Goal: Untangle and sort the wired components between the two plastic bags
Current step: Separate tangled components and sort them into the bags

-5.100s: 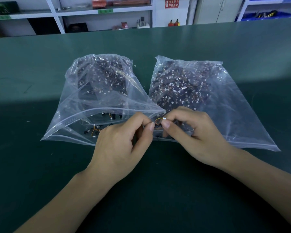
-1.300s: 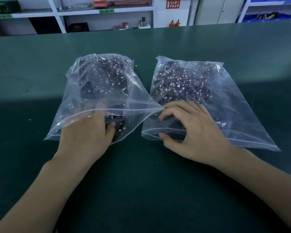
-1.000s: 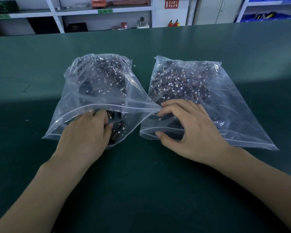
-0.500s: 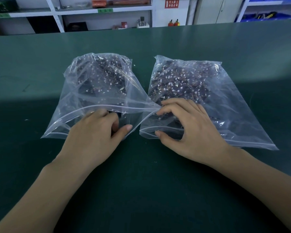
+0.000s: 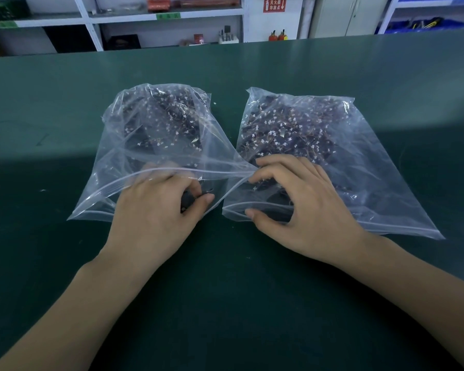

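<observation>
Since a moment earlier, the left hand [image 5: 156, 210] had curled its fingers deeper into the left bag [image 5: 134, 145], thumb pinching a dark wired component [image 5: 188, 200] at the near mouth. The right hand [image 5: 298, 202] sat clawed in the right bag [image 5: 373, 167]; whether it gripped anything I could not tell. Tangled wires could drag neighbours out onto the green table [image 5: 252, 290], and the overlapping bag mouths might let pieces land in the wrong one.

bags [image 5: 386, 167]: clear | components [image 5: 284, 129]: dark, white-flecked, orange wires | table [image 5: 65, 103]: dark green | sign [image 5: 274, 4]: red
</observation>
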